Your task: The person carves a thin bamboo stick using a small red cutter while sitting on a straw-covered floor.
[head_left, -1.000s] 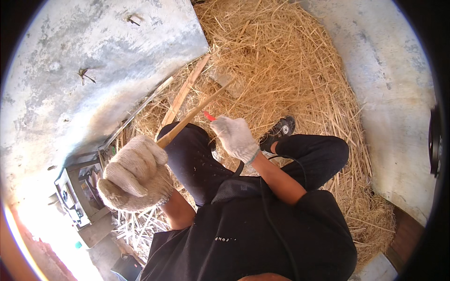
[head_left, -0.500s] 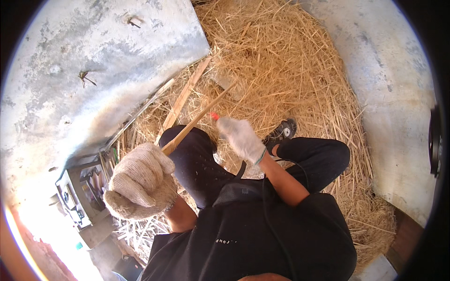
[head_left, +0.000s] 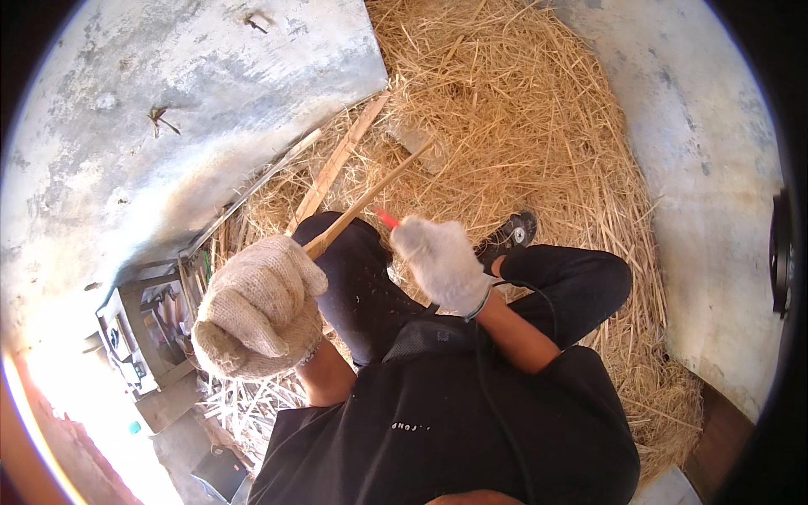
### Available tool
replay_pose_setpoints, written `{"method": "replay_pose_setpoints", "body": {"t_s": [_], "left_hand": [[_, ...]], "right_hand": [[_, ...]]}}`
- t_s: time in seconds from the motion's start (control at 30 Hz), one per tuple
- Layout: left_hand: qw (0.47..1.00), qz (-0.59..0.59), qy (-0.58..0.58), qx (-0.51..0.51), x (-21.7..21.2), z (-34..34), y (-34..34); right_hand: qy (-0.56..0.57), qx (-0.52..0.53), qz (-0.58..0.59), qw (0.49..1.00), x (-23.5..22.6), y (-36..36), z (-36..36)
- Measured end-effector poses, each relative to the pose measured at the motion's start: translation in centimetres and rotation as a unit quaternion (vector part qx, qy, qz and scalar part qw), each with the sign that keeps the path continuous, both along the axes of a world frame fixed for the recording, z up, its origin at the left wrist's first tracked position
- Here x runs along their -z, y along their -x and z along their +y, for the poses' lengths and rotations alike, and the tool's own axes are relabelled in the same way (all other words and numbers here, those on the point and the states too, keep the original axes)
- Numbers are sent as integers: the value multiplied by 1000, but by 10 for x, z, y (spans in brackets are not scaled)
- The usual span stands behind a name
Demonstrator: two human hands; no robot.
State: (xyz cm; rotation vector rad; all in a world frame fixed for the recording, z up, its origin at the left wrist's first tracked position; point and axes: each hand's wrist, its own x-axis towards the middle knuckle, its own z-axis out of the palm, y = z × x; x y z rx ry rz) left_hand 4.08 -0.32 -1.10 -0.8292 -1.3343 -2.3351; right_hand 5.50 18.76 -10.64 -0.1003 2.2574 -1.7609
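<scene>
My left hand (head_left: 261, 307), in a knitted off-white work glove, is wrapped round the thick end of a long tapering strip of wood or bamboo (head_left: 362, 202). From the fist the strip slants up and to the right, over my bent left knee, its thin tip above the straw. To the right of the strip, my right hand (head_left: 442, 265) is closed in a similar glove. A red tip of a tool (head_left: 387, 219) sticks out of it toward the strip, apart from it. The rest of that tool is hidden in the glove.
Straw-like shavings (head_left: 522, 109) cover the floor ahead and to the right. Beyond my left knee lies a flat wooden slat (head_left: 341, 164) near a concrete wall (head_left: 202, 93). At the left stands a wooden shelf unit (head_left: 156, 337) holding several items. A dark shoe (head_left: 509, 240) shows beside my right hand.
The view has shifted slightly. My right hand has moved a little down and away from the strip, showing more of the red tip. My left hand keeps its hold.
</scene>
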Motion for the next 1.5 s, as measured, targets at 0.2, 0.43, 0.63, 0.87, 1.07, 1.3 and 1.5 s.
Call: {"method": "replay_pose_setpoints", "body": {"t_s": [0.2, 0.43, 0.63, 0.87, 1.07, 1.3, 1.5], "left_hand": [[1000, 6, -4, -10, -2, 2, -2], [1000, 19, -6, -6, 3, -3, 0], [1000, 17, 1, -12, 2, -4, -1], [1000, 22, 3, -22, -1, 0, -9], [1000, 19, 5, 1, 5, -7, -1], [1000, 23, 4, -1, 5, -6, 1], [989, 91, 51, 101, -2, 0, 0]], "right_hand": [[-209, 34, -12, 977, 128, 28, 13], [-71, 45, -30, 996, 40, 27, 8], [-75, 19, -44, 996, 45, 13, -13], [-269, 23, -141, 953, 108, 53, 42], [-17, -45, 31, 998, 51, 11, -2], [-222, 28, -12, 974, 125, 56, 13], [-356, 86, -232, 901, 222, 94, 57]]}}
